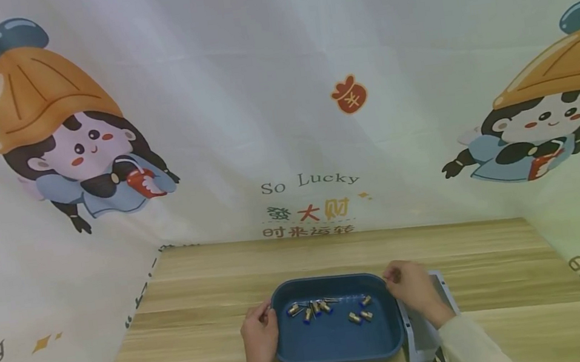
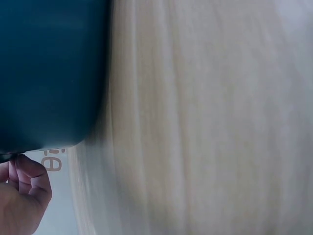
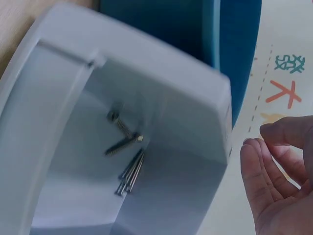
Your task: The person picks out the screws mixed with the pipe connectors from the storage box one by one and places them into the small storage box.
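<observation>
A blue tray (image 1: pixel 339 343) lies on the wooden table. Brass fittings with blue ends (image 1: pixel 316 308) and several thin metal pins or screws form a group in its left half; a few more brass fittings (image 1: pixel 361 316) lie farther right. My left hand (image 1: pixel 259 335) pinches the tray's left rim between thumb and fingers. Over the tray's far right corner is my right hand (image 1: pixel 414 287), thumb and fingertips close together with a small gap and nothing visible between them. A light grey box (image 1: pixel 445 289) stands against the tray's right side, beneath my right forearm. Screws (image 3: pixel 129 171) lie inside it.
Wooden tabletop (image 1: pixel 192 316) extends on both sides of the tray and behind it. White printed cloth (image 1: pixel 216 123) hangs behind the table and along both sides.
</observation>
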Available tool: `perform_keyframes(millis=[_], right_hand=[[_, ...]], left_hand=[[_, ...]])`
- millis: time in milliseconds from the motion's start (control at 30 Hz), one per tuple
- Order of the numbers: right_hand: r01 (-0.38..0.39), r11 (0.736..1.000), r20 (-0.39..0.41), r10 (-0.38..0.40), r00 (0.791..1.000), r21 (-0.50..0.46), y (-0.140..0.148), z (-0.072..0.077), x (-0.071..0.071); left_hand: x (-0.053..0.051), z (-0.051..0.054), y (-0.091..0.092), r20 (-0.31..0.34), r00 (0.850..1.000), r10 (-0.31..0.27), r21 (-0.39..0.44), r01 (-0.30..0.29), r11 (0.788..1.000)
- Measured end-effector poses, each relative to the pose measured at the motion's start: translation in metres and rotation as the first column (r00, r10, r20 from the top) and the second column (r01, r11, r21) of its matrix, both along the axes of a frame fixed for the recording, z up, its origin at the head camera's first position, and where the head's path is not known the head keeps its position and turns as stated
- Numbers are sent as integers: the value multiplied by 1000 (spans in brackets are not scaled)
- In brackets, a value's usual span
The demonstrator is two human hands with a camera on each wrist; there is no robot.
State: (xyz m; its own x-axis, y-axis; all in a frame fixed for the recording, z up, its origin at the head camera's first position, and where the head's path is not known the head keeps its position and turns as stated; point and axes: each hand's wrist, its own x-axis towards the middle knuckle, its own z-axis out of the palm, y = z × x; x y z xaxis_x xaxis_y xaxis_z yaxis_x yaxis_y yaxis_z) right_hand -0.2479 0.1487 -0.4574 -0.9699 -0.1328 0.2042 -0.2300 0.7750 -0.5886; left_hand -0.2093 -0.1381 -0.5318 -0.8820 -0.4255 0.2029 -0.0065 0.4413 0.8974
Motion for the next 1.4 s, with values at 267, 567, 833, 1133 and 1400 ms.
perform_keyframes(millis=[267, 567, 833, 1133, 1400], right_hand=[[-33, 998, -8, 33, 999, -51, -23, -3, 0], [-70, 994, -14, 69, 998, -82, -44, -14, -3], [-99, 995, -74, 98, 992, -21, -59, -24, -5], [-104, 995, 17, 104, 994, -5, -72, -33, -7], [-110, 994, 55, 109, 993, 16, -80, -45, -8]], left_hand=[[1, 0, 0, -6, 1000, 0, 2, 0, 1000], [1, 0, -1, -23, 1000, -1, -2, 1, 1000], [1, -2, -1, -19, 1000, -9, -10, 9, 1000], [0, -3, -2, -27, 1000, -4, -3, 4, 1000], [0, -3, -2, -10, 1000, -18, 5, 18, 1000]])
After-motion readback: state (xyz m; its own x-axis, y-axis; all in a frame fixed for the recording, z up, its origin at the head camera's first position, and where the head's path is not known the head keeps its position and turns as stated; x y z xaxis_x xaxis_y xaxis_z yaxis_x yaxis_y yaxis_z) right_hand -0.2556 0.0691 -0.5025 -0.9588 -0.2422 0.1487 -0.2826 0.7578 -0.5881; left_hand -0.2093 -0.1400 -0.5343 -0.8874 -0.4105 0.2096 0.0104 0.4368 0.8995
